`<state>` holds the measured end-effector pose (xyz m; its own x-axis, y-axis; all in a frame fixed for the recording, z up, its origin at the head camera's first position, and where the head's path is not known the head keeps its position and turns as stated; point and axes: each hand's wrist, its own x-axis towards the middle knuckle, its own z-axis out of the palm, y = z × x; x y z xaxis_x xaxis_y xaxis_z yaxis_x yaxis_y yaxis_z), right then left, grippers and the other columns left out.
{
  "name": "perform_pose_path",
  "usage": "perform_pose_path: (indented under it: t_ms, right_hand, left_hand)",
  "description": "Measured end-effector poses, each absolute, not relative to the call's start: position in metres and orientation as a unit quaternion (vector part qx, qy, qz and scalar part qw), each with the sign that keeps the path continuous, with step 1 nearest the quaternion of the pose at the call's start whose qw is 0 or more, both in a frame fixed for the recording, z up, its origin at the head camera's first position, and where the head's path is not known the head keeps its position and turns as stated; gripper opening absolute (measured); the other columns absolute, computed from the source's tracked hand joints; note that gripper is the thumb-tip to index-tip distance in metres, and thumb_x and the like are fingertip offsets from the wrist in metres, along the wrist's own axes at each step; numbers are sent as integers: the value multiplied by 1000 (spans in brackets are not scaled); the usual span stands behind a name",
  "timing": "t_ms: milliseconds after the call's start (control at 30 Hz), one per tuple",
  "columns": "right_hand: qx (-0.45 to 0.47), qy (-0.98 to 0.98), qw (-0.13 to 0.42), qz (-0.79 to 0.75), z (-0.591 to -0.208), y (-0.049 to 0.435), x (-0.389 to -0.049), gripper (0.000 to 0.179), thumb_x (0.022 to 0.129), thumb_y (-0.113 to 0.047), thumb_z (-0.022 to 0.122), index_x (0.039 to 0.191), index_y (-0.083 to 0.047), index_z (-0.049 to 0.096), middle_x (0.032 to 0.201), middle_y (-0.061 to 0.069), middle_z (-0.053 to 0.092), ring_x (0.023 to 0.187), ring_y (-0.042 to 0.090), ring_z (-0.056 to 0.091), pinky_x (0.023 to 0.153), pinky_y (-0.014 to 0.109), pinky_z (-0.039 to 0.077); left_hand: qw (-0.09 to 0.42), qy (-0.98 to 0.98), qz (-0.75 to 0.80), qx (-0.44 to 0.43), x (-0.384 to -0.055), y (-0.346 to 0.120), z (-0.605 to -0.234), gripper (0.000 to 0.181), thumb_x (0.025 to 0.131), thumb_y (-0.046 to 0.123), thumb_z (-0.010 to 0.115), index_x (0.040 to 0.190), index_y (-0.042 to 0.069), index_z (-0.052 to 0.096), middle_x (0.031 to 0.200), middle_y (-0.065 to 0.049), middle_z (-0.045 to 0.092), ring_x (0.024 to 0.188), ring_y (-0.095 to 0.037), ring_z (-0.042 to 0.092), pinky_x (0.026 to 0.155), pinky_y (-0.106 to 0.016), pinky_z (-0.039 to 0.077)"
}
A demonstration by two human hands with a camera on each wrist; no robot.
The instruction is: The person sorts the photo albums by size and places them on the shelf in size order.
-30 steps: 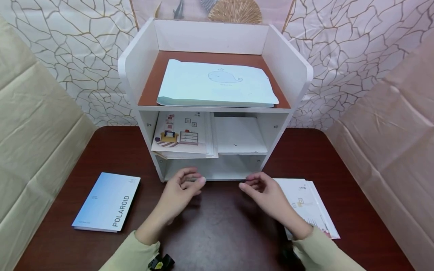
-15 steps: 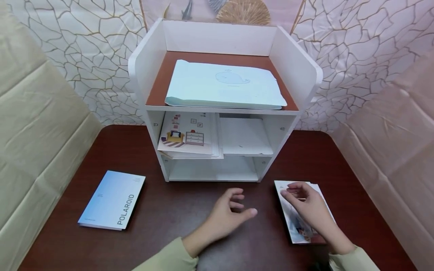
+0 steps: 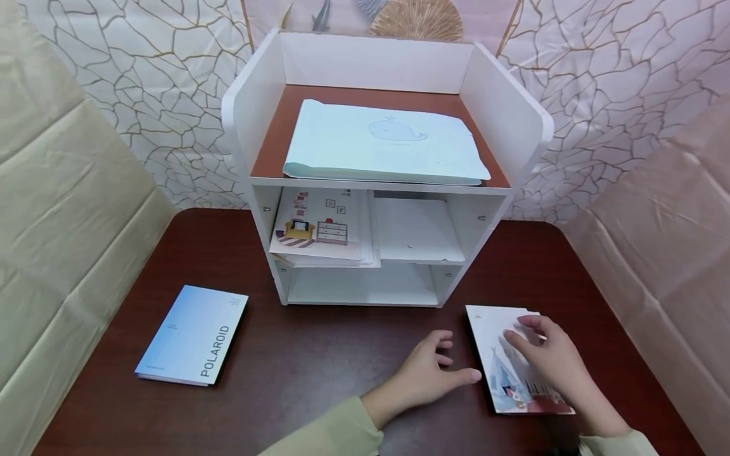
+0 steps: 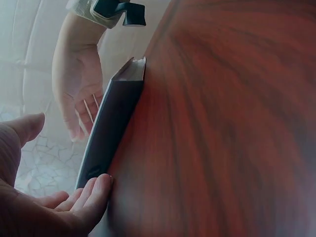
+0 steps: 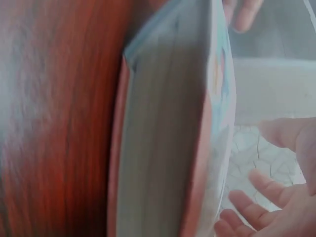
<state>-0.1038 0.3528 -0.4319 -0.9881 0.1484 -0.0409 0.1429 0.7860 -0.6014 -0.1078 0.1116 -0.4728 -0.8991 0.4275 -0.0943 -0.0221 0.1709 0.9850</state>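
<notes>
Dark red wood-grain table [image 3: 319,373] supports the white shelf unit [image 3: 422,228]. The illustrated book [image 3: 504,373] lies flat on the table, near the unit's right front corner. Left hand [image 3: 430,373]: thumb and fingers spread, holding nothing, just beside the book. Right hand [image 3: 553,361]: over the book, fingers loosely bent, gripping nothing.

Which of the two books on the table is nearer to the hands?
The illustrated white book, beside the left hand and under the right hand; the blue POLAROID book lies far left.
</notes>
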Motion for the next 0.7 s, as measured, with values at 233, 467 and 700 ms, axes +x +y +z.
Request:
perform_pose_path:
  t_ms: [233, 467, 700]
  right_hand:
    - [-93, -951, -59, 289, -437, 374, -107, 86, 88, -49, 67, 136, 15, 34, 133, 43, 35, 123, 55, 34, 96, 67, 32]
    - [-139, -932, -130, 308, -443, 385, -106, 107, 87, -59, 61, 143, 18, 13, 139, 44, 24, 127, 55, 29, 99, 66, 30]
    - [-177, -893, -151, 386, -441, 397, -106, 111, 89, -55, 61, 145, 17, -3, 142, 43, 14, 128, 50, 25, 103, 62, 28]
  left_hand:
    - [200, 729, 642, 129, -103, 127, -471, 70, 76, 26, 83, 135, 6, 50, 123, -2, 59, 94, -6, 62, 77, -20, 48]
    - [224, 726, 635, 142, -98, 136, -468, 72, 78, 19, 81, 139, 4, 46, 124, -2, 60, 97, -7, 63, 78, -19, 48]
    - [248, 728, 618, 164, -97, 135, -468, 71, 80, 20, 80, 141, 4, 45, 126, -2, 60, 97, -5, 62, 81, -17, 47]
